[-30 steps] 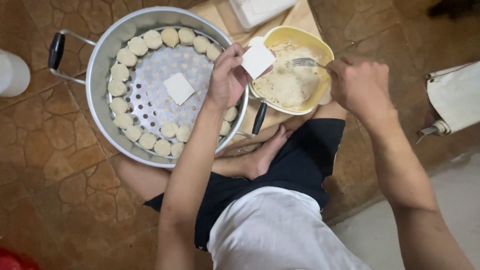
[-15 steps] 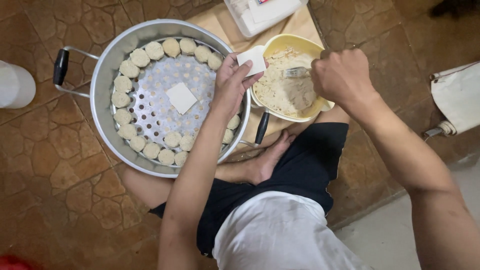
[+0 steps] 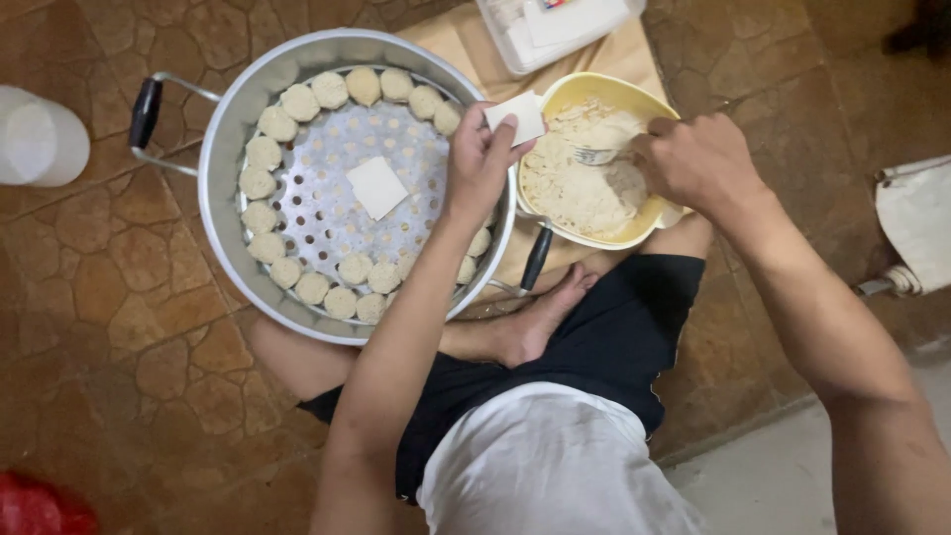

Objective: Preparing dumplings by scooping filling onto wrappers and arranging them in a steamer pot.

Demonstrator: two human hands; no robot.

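Observation:
My left hand (image 3: pixel 482 163) holds a square white wrapper (image 3: pixel 515 117) over the right rim of a big metal steamer pan (image 3: pixel 226 129). Round pale dumplings (image 3: pixel 297 101) line the pan's perforated tray in a ring, and another white wrapper (image 3: pixel 376 186) lies flat in its middle. My right hand (image 3: pixel 698 163) grips a metal spoon (image 3: pixel 597 155) that is dipped into pale filling in a yellow bowl (image 3: pixel 573 89), right of the pan.
A clear plastic box (image 3: pixel 555 25) sits on a wooden board (image 3: pixel 451 40) beyond the bowl. A white plastic container (image 3: pixel 35 139) stands at far left on the brown stone floor. White cloth (image 3: pixel 916 233) lies at right. My crossed legs and bare foot (image 3: pixel 540 317) are under the pan.
The view has shifted slightly, so the pan and bowl sit a little lower in the picture. My left hand keeps the wrapper raised by the bowl; my right hand stays on the spoon in the filling.

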